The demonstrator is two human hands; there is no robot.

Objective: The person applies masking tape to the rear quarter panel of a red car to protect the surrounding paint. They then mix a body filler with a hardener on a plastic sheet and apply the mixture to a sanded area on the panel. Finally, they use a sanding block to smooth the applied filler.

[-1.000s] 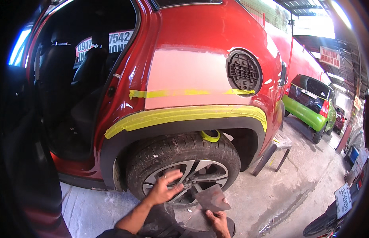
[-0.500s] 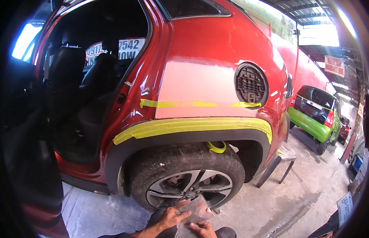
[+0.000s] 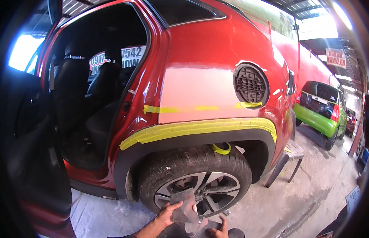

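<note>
My left hand is closed on a thin grey rectangular piece of sandpaper, thumb on its face, held up in front of the wheel. A second grey piece of sandpaper is in my right hand, low at the bottom edge; one finger points up and the rest of the grip is partly cut off. A gap shows between the two pieces. Beyond them stands a red car's rear wheel. Above the arch, the body panel has a pale pink patch, with yellow masking tape along the arch.
A roll of yellow tape rests on top of the tyre. The open rear door stands at the left. A small stool is behind the car's rear corner. A green car is parked farther right.
The sandpaper pieces, close together before, are now apart. My left hand has lifted its piece slightly up and left; my right hand has moved right. The view has shifted a little.
</note>
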